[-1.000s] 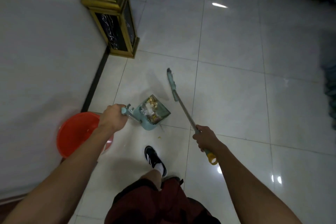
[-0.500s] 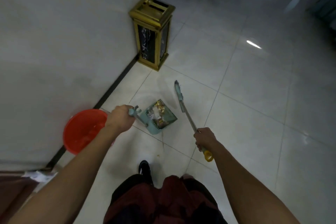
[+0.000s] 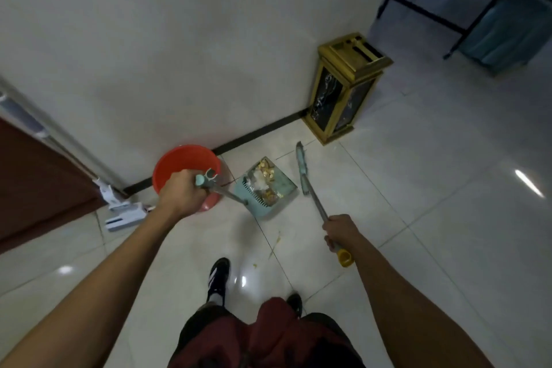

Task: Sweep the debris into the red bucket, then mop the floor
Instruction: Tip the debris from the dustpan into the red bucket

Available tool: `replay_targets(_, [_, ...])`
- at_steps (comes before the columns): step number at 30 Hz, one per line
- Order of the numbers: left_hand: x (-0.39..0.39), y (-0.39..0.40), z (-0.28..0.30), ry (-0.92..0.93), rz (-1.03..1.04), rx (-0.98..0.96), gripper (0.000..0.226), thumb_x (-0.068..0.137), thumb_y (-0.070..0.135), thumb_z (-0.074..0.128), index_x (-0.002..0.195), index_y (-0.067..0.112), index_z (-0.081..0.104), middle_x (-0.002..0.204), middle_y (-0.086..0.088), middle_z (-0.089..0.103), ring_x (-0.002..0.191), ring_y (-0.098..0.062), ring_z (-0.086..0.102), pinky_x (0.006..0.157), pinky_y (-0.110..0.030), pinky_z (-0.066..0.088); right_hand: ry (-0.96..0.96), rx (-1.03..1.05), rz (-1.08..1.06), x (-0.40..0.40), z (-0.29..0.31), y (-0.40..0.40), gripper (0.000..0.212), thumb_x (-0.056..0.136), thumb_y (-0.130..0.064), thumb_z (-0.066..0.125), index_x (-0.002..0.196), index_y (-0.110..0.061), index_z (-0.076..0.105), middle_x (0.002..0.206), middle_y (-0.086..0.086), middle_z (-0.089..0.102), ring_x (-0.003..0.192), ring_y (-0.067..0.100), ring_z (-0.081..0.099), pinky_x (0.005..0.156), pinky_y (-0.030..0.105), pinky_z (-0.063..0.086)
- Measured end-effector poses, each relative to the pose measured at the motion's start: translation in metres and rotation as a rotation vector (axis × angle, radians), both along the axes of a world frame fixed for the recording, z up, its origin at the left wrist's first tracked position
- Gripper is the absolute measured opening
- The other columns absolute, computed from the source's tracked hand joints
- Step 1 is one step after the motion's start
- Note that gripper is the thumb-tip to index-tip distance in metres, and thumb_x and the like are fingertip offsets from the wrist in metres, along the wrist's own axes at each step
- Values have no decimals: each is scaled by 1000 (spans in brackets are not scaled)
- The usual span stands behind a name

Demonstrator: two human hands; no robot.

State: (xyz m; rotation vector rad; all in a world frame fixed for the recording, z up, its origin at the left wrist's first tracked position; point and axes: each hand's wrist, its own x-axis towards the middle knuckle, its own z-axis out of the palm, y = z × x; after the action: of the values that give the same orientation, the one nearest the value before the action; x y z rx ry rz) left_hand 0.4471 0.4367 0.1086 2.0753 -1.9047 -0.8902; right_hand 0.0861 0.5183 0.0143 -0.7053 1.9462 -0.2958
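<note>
**Loaded dustpan beside the red bucket: spill risk at the tip-out**

Head view. The left hand [image 3: 182, 193], just left of centre, has its fingers curled round the top of the dustpan [image 3: 265, 185] handle. The right hand [image 3: 340, 231], right of centre, grips the broom [image 3: 309, 185] shaft above its yellow end cap; the broom head points toward the upper middle of the frame.

What could go wrong, as I judge it: the pan is full and held by a long handle, so a quick swing or a tilt begun before its lip is over the red bucket [image 3: 186, 164] would scatter debris on the floor [image 3: 448, 218]. The bucket stands against the wall, so a knock from the pan could shift or tip it. A few yellowish crumbs [image 3: 277, 240] lie below the pan in the frame and would be smeared if mopping started first.

Containers: the dustpan holds a heap of debris [image 3: 265, 181], yellowish bits and pale scraps. The red bucket, just left of the pan, shows only bare red wall; its bottom is hidden by the hand. The gold bin [image 3: 343, 89], upper right, has contents I cannot see.
</note>
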Motion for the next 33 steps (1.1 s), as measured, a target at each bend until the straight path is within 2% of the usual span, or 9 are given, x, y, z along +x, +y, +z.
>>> replay_targets(3, [10, 31, 10, 24, 106, -41, 11, 81, 25, 73, 71, 29, 69, 62, 8, 68, 66, -25, 69, 66, -40, 58, -12, -33, 54, 3, 10, -7, 14, 89, -1, 52, 83, 2, 64, 61, 18, 59, 47, 28, 58, 46, 30, 48])
replay_targets(6, [22, 60, 22, 72, 195, -107, 2, 78, 24, 74, 77, 23, 72, 71, 1, 73, 74, -26, 69, 70, -40, 57, -24, -60, 101, 11, 15, -11, 15, 90, 2, 48, 85, 5, 62, 52, 17, 56, 37, 25, 50, 40, 26, 42])
replay_targets(9, [37, 85, 36, 77, 278, -152, 10, 76, 32, 70, 75, 22, 70, 65, 2, 67, 75, -29, 66, 65, -36, 51, -26, -76, 149, 25, 19, -9, 16, 89, 1, 47, 87, 3, 62, 45, 15, 54, 37, 25, 48, 41, 26, 41])
replay_targets(13, [57, 114, 55, 48, 375, -183, 12, 80, 21, 76, 71, 18, 69, 61, 6, 63, 73, -28, 64, 60, -31, 40, -33, -100, 179, 47, 31, -6, 15, 89, 2, 47, 81, 2, 60, 41, 13, 50, 37, 23, 45, 41, 25, 39])
replay_targets(18, [88, 149, 74, 44, 423, -249, 8, 78, 23, 80, 76, 20, 73, 73, -4, 72, 79, -29, 67, 67, -36, 51, -41, -94, 174, 73, 41, 6, 14, 91, 3, 49, 83, 2, 61, 48, 15, 52, 35, 20, 44, 43, 24, 41])
replay_targets(21, [109, 168, 80, 54, 471, -258, 16, 75, 27, 80, 68, 33, 68, 74, -2, 72, 80, -29, 68, 67, -36, 51, -33, -108, 194, 88, 43, 16, 13, 90, 3, 50, 82, 3, 61, 48, 15, 52, 34, 21, 44, 43, 26, 41])
replay_targets(24, [130, 182, 84, 57, 498, -279, 21, 76, 28, 81, 65, 35, 65, 75, -2, 72, 79, -30, 68, 63, -32, 47, -54, -123, 203, 106, 46, 27, 12, 90, 5, 49, 82, 3, 58, 54, 17, 52, 33, 21, 44, 41, 24, 39])
replay_targets(30, [144, 185, 82, -65, 479, -303, 2, 85, 29, 74, 85, 27, 74, 77, 1, 71, 75, -28, 65, 62, -33, 47, -74, -127, 246, 121, 37, 36, 10, 88, 3, 50, 84, 1, 58, 54, 18, 53, 35, 22, 46, 44, 27, 42])
replay_targets(33, [143, 178, 77, -153, 464, -277, 12, 85, 23, 69, 93, 30, 75, 80, 0, 72, 77, -31, 66, 66, -38, 55, -83, -103, 257, 121, 32, 28, 12, 89, 2, 49, 87, 3, 61, 52, 16, 53, 36, 21, 45, 43, 26, 43])
